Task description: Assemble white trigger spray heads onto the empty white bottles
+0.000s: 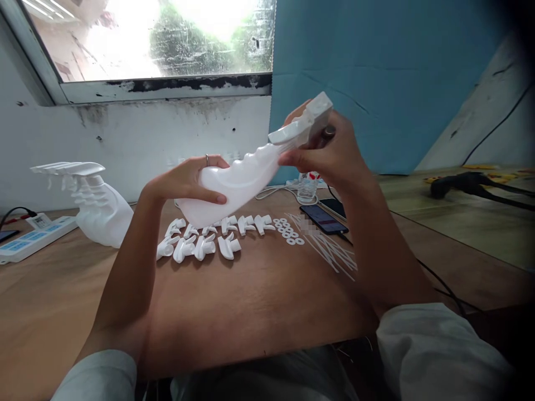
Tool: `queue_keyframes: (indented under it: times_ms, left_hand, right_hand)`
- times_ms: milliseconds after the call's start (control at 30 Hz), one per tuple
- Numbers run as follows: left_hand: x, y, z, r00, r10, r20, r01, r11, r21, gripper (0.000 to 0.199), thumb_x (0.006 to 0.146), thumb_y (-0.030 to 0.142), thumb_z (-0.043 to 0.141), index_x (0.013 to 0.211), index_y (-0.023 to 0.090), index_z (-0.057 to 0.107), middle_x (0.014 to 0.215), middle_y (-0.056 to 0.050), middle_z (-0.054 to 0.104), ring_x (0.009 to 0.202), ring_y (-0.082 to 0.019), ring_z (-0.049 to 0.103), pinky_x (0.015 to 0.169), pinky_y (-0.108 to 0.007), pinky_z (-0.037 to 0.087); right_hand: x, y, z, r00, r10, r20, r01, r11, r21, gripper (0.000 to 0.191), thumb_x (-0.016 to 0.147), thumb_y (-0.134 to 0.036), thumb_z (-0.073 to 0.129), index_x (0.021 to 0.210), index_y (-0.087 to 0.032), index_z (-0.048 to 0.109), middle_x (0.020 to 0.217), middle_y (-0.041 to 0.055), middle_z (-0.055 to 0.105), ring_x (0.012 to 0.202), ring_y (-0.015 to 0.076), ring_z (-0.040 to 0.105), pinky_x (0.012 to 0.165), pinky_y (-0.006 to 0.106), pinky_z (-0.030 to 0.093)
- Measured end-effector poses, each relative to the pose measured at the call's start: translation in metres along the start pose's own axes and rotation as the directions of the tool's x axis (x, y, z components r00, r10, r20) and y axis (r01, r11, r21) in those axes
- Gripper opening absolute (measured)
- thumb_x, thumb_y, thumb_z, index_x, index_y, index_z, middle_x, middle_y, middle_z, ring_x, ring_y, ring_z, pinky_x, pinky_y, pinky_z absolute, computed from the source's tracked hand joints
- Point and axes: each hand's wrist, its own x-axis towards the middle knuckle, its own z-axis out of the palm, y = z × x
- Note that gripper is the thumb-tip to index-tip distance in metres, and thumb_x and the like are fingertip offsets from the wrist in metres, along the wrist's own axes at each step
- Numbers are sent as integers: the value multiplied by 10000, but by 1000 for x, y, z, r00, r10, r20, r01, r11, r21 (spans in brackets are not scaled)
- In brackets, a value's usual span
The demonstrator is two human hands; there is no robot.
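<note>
A white plastic spray bottle (238,192) is held up above the table, tilted with its neck to the upper right. My left hand (190,178) is closed around the bottle's body, thumb on the near side. At the neck, my right hand (330,147) grips the white trigger sprayer head (307,122), which sits at the bottle's top. A small dark round end (329,132) shows by the right fingers; what it belongs to is hidden. Below lie several white sprayer parts (229,246) in two rows, several white washers (286,229) and several thin white tubes (334,253).
More white spray bottles (102,214) stand at the left beside a power strip (39,239). A phone (324,219) and a clear plastic container (307,188) are at the back right. Black cables (443,284) run along the right side, and a window (167,39) is behind.
</note>
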Motion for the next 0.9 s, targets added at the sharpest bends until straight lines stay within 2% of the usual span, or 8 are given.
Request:
queue_keyframes:
  times_ms: [67, 133, 233, 400, 467, 600, 700, 900]
  left_hand:
    - [-1, -4, -3, 999, -17, 41, 19, 999, -34, 557, 653, 453, 769, 1141, 235, 609, 1099, -52, 631, 908, -222, 637, 679, -278, 524]
    - [-1, -9, -6, 991, -55, 125, 67, 994, -90, 575, 661, 466, 757, 1164, 231, 607, 1078, -65, 655, 871, -225, 658, 641, -268, 530]
    - [-3, -20, -10, 959, -128, 252, 176, 969, -174, 651, 668, 534, 721, 1225, 229, 581, 1041, -80, 693, 825, -237, 684, 617, -276, 543]
    - [-13, -40, -13, 838, -231, 495, 433, 833, -344, 856, 509, 662, 753, 1202, 185, 597, 962, -134, 713, 728, -269, 689, 546, -305, 544]
    - [-19, -55, -16, 816, -270, 512, 508, 757, -410, 876, 429, 636, 798, 1156, 180, 623, 945, -140, 710, 701, -272, 682, 522, -307, 541]
    - [-26, -92, -21, 882, -372, 289, 471, 707, -528, 841, 411, 568, 827, 1141, 195, 635, 931, -108, 708, 706, -258, 679, 537, -286, 548]
    - [-13, -111, -13, 870, -487, 71, 455, 740, -495, 774, 485, 454, 854, 1178, 220, 603, 943, -70, 701, 725, -232, 683, 592, -275, 565]
    - [53, -128, 61, 778, -514, -361, 242, 776, -583, 693, 601, 470, 816, 1168, 207, 518, 1096, -86, 648, 889, -232, 665, 727, -312, 559]
  right_hand:
    - [1, -1, -1, 999, -35, -13, 34, 998, -44, 369, 590, -352, 863, 756, -143, 608, 672, -71, 520, 560, 40, 503, 466, 160, 415]
    - [2, 1, -2, 990, -113, 82, 116, 993, -35, 338, 620, -333, 849, 819, -141, 655, 786, -22, 624, 721, 114, 622, 615, 239, 525]
    - [1, 5, -1, 958, -185, 220, 182, 983, 36, 317, 662, -332, 829, 904, -192, 679, 967, 21, 689, 931, 192, 666, 793, 348, 560]
    - [1, 10, 1, 935, -174, 308, 154, 984, 89, 252, 756, -393, 738, 814, -166, 643, 986, 15, 690, 903, 135, 664, 772, 286, 541]
    - [3, 13, -5, 932, -232, 280, 208, 972, 113, 230, 789, -348, 706, 815, -132, 632, 990, 20, 685, 918, 116, 647, 779, 271, 516]
    - [4, 16, -29, 969, -245, -10, 244, 969, -42, 247, 632, -207, 848, 803, -192, 670, 948, 39, 715, 864, 177, 651, 686, 299, 518]
    - [3, 16, -50, 967, -163, -194, 100, 948, -302, 272, 611, -119, 842, 815, -232, 702, 904, 45, 715, 709, 178, 623, 546, 300, 443]
    - [1, 15, -76, 925, -63, -376, -149, 848, -508, 275, 606, -185, 849, 825, -238, 690, 753, 18, 643, 542, 121, 499, 501, 283, 383]
